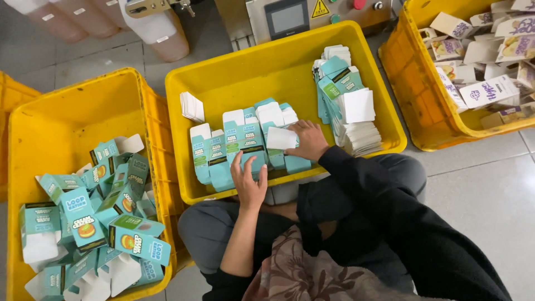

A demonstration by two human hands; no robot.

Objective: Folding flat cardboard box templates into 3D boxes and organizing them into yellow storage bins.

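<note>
Small packaging workshop or factory floor. Middle yellow crate [267, 67] holds flat teal cartons; left of it, crate of folded-up cartons [95, 223]; right of it, crate of purple-printed boxes [490, 67]. Behind it, machine with control panel [287, 17], plastic jugs [156, 28]. Grey tiled floor [485, 184].

The floor [490, 184] is made of big grey tiles. Past it stands a metal machine [312, 14] with a dark screen [286, 18]. Beside the machine are pale plastic jugs [159, 30].

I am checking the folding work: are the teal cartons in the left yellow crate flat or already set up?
Set up. The cartons in the left crate show several faces and open white flaps.
</note>
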